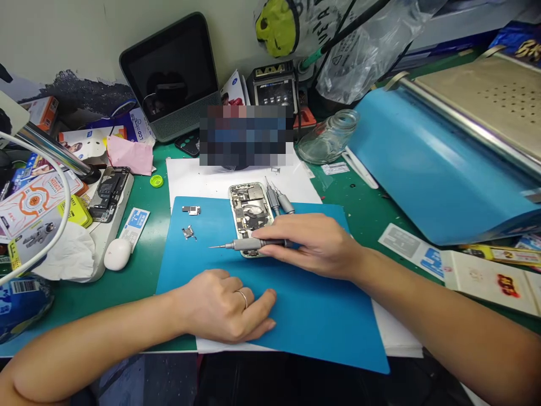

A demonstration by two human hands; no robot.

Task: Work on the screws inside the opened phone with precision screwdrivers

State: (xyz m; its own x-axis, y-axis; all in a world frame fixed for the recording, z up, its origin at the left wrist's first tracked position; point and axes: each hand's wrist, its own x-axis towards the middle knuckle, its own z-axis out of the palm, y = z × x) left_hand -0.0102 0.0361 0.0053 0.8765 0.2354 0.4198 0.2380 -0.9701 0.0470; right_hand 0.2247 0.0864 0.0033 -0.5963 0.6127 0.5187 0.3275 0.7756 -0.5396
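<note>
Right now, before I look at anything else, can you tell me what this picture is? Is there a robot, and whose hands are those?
There's no robot here! These are one person's two bare hands, and the camera sits on that person's head, looking down.

The right hand holds a thin grey tool with a pointed tip, like a tiny screwdriver. The left hand, with a ring on one finger, rests on a blue mat.

An opened phone lies across the mat's far edge, showing its insides. Two similar tools lie beside it, and two small metal-looking parts lie to its left. One patch farther back is blurred, so I can't tell what's there.
</note>
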